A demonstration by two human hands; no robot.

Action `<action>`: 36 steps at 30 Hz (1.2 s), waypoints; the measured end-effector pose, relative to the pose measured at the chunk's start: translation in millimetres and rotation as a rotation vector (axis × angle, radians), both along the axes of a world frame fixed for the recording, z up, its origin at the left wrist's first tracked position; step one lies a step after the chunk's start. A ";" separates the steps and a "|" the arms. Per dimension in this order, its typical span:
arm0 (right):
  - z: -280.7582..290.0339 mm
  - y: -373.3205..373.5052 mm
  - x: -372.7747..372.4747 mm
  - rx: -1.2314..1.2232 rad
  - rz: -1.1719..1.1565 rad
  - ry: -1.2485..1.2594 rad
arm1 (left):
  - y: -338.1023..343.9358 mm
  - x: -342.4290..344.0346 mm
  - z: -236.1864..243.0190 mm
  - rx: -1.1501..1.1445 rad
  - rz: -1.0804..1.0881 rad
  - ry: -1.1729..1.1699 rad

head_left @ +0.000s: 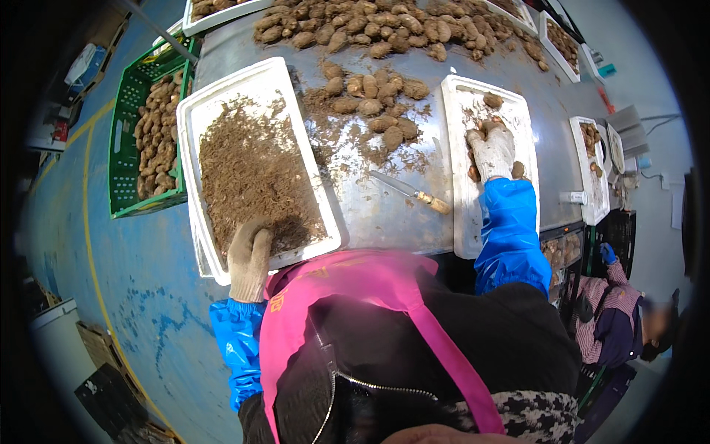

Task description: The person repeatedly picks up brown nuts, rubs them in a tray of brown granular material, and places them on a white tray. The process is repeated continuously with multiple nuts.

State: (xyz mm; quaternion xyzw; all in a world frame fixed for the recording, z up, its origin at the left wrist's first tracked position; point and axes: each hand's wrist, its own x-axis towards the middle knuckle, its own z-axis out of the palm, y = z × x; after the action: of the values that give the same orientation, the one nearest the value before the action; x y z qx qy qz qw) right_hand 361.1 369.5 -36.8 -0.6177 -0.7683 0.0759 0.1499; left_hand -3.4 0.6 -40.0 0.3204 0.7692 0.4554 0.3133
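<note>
My left hand (248,255), in a beige knitted glove, is at the near edge of a white foam tray (185,118) of brown fibrous debris (251,177); its fingers curl, and what they hold is hidden. My right hand (492,152), in a pale glove, reaches into a narrower white foam tray (466,229) with its fingers closed round a brown tuber (494,126). Other tubers lie beside it in that tray. Between the trays a knife (421,200) with a wooden handle lies on the metal table (384,229), below a group of tubers (377,103) among loose peelings.
A green crate (118,148) of tubers stands left of the table, beside blue floor (81,244) with yellow lines. A tuber heap (384,26) and more trays lie at the far side. Another tray (599,203) is at the right, where a co-worker (614,318) is below, near dark crates.
</note>
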 end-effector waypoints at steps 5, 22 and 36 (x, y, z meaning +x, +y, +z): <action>-15.1 -18.1 -61.8 -0.008 0.229 0.179 | 2.1 1.5 5.9 -0.055 -0.070 0.050; -3.2 -68.2 -169.4 -0.217 0.535 0.549 | 11.5 16.0 14.0 0.010 -0.110 0.044; -3.8 -174.3 -244.1 -1.271 0.749 1.147 | 22.7 23.4 12.6 0.361 0.078 -0.199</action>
State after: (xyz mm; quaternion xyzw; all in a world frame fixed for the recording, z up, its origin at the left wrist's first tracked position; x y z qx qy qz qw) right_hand 117.1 195.3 -40.7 -0.1641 -0.5400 0.8187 0.1059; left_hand 20.1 23.3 -27.4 0.2949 0.6520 0.6271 0.3076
